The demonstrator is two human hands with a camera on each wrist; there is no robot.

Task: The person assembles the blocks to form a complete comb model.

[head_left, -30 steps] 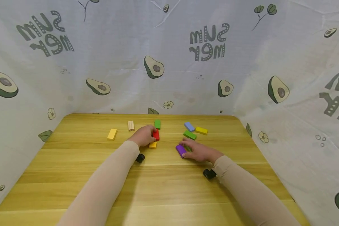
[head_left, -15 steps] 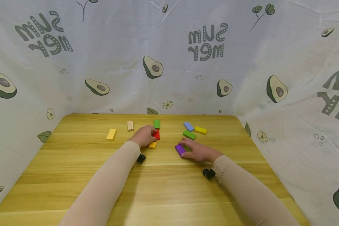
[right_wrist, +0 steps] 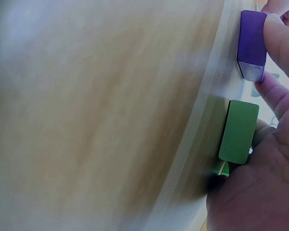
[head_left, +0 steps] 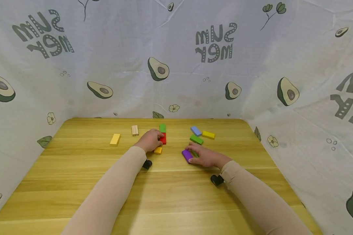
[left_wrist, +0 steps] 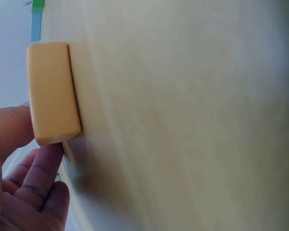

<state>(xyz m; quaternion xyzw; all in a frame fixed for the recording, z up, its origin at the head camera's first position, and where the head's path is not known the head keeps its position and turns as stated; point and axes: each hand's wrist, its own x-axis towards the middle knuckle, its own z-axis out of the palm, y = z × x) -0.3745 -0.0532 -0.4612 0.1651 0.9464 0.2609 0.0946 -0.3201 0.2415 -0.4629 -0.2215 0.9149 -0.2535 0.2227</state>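
My left hand (head_left: 149, 140) pinches a red block (head_left: 163, 138) between thumb and fingers on the wooden table. The red block's far end meets the near end of a green block (head_left: 162, 128), in line with it. An orange block (head_left: 158, 150) lies just nearer than the left hand; in the left wrist view this orange block (left_wrist: 53, 91) hides what the fingertips hold. My right hand (head_left: 207, 156) holds a flat-lying purple block (head_left: 187, 156), thumb at the near end and a finger at the far end. Beneath the right palm lies a green block (right_wrist: 240, 132), mostly covered in the head view.
Farther right lie another green block (head_left: 196, 139), a blue block (head_left: 195, 131) and a yellow block (head_left: 208, 134). On the left are a light yellow block (head_left: 115, 139) and a plain wood block (head_left: 135, 130). A printed cloth (head_left: 123, 65) hangs behind the table (head_left: 164, 195).
The red block has shifted slightly right under the left hand, now lining up with the green block beyond it. The right hand and purple block stay in place; the head view drifts slightly.
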